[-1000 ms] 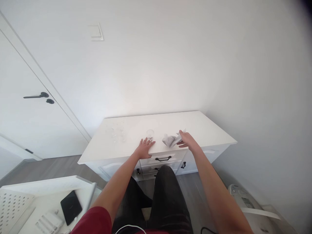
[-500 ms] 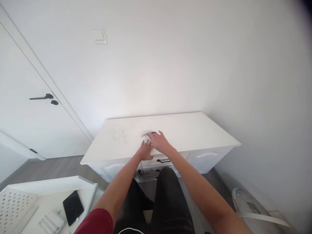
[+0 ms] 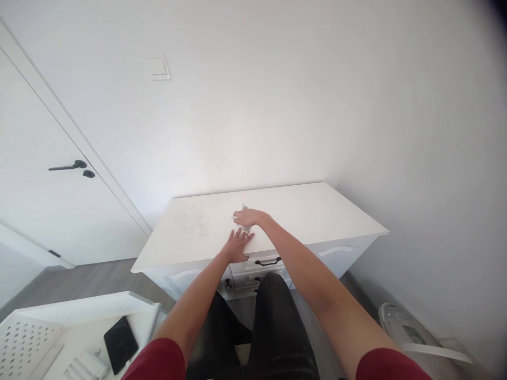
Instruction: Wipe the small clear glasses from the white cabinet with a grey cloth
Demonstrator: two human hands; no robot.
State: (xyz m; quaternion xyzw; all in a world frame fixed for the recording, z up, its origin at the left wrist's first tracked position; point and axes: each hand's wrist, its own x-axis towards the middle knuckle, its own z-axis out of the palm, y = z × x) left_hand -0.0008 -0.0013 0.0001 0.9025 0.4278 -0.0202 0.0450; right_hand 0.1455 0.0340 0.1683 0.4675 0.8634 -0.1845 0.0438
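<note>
Right hand (image 3: pixel 250 217) clutching crumpled cloth (image 3: pixel 242 210)

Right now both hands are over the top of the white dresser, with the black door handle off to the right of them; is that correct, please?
Not quite. In the head view the left hand and right hand are indeed over the white dresser, but the black door handle is off to their left, not their right.

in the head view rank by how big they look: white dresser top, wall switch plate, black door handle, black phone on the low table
1. white dresser top
2. black phone, though nearness to the camera enlarges it
3. black door handle and wall switch plate: too alike to rank
</note>
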